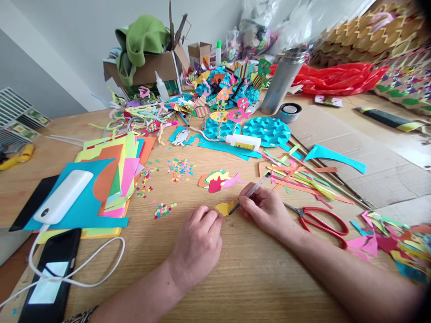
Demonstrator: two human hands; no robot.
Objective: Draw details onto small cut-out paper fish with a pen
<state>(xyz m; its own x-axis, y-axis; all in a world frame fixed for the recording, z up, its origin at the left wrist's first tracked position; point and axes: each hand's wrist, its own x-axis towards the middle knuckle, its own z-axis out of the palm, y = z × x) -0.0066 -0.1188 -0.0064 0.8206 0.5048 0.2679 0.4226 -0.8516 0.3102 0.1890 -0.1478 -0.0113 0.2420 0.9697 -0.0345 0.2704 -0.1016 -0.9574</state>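
A small yellow paper fish (223,208) lies flat on the wooden table. My left hand (201,237) has its fingers curled together, their tips pressing the left end of the fish down. In my right hand (266,208) is a clear-barrelled pen (255,186), pinched between thumb and fingers. Its dark tip is at the tail end of the fish; whether it touches the paper I cannot tell. Just behind lie several cut paper fish, with a red one (215,184) on top and a pink one (233,181) beside it. Red-handled scissors (323,220) rest near my right wrist.
Confetti piles (181,169), coloured sheets (126,152), a white power bank (63,196) and a phone (50,273) occupy the left. Paper strips (308,179) and scraps (387,240) lie right. Behind stand a glue bottle lying down (244,142), blue discs (266,131) and a steel flask (283,83).
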